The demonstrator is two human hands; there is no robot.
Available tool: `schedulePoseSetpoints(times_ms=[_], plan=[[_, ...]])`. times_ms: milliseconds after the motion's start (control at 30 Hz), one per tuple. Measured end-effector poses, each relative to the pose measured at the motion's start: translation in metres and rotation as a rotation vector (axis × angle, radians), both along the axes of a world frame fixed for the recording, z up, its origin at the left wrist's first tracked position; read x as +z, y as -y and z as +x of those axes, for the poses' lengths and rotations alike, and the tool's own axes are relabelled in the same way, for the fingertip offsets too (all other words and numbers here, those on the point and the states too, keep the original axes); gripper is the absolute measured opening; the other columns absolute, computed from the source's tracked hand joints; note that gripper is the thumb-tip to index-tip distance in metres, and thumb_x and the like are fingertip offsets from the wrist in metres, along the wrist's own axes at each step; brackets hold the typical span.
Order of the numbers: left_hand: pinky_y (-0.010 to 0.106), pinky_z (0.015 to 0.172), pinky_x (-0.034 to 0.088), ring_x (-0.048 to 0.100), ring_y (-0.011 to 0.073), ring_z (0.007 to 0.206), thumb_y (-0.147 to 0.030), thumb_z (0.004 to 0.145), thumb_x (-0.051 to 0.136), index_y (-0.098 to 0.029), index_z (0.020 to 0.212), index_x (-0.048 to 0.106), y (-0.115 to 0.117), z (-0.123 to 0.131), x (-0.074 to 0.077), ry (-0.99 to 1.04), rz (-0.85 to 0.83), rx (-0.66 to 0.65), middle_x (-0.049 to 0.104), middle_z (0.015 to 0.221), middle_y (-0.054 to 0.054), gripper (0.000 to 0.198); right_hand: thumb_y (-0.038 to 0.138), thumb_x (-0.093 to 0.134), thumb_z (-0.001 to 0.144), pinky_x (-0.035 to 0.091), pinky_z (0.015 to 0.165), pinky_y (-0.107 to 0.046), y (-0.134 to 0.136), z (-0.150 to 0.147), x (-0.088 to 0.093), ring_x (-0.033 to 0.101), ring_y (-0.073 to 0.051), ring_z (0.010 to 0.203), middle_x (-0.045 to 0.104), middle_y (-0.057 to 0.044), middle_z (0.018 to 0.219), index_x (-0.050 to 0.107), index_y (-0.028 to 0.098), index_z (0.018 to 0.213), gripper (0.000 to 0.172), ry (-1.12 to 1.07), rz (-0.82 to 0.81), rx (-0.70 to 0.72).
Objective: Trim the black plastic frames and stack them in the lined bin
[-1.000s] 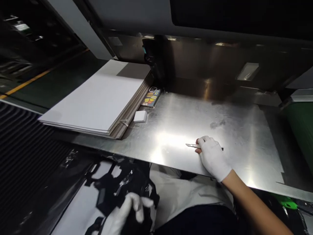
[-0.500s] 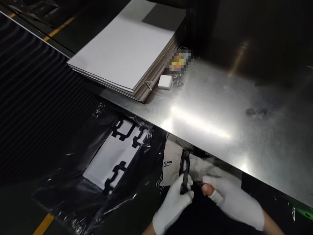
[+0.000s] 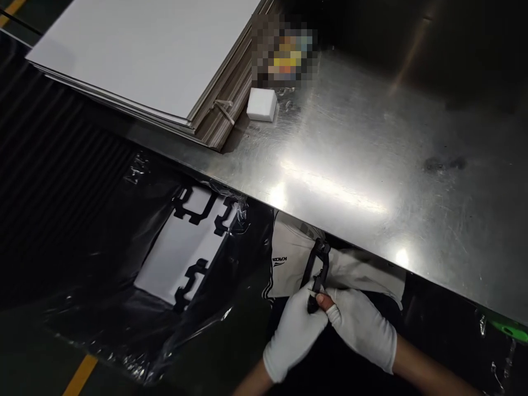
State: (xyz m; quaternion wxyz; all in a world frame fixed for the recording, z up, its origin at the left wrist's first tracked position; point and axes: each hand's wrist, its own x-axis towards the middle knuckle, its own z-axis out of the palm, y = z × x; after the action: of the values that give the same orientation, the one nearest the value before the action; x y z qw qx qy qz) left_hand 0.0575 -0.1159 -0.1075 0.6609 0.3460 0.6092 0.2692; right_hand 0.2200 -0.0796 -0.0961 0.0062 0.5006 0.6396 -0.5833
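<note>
At the lower middle of the frame, our gloved left hand (image 3: 295, 327) is closed around the near end of a black part (image 3: 324, 267). Our right hand (image 3: 363, 324) meets that same end from the right, bare thumb at it, fingers curled; we cannot tell whether they grip anything, so neither of our 2 hands is clearly nearer. The part's long axis runs up the picture, leaning slightly right, its free end towards the table (image 3: 350, 132). Left of centre, 3 black pieces (image 3: 181, 301) lie on a white board (image 3: 165, 253). Farther, a white block (image 3: 261, 104) sits beside the upper-left stack of sheets (image 3: 140, 55).
</note>
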Motion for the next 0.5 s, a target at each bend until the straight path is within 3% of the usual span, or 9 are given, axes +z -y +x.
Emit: schedulePoseSetpoints(times_ms=[333,500], plan=[[0.032,0.074,0.046,0.053,0.0195,0.078,-0.021,0.082,0.059,-0.021,0.079,0.058,0.0,0.008,0.0,-0.017,-0.029,0.063,0.062,0.08,0.0,0.004,0.049,0.034,0.118,0.052,0.067,-0.029,0.003,-0.006,0.007,0.073,-0.02,0.071,0.078,-0.005,0.083,0.068,0.022,0.09,0.052,0.12,-0.079,-0.043],[0.031,0.071,0.045,0.048,0.018,0.075,-0.021,0.08,0.057,-0.021,0.078,0.056,0.0,0.009,0.0,-0.009,-0.045,0.073,0.056,0.077,-0.002,0.002,0.048,0.033,0.117,0.054,0.069,-0.029,0.003,-0.008,0.01,0.076,-0.021,0.077,0.079,-0.007,0.089,0.068,0.02,0.093,0.051,0.12,-0.14,-0.076]])
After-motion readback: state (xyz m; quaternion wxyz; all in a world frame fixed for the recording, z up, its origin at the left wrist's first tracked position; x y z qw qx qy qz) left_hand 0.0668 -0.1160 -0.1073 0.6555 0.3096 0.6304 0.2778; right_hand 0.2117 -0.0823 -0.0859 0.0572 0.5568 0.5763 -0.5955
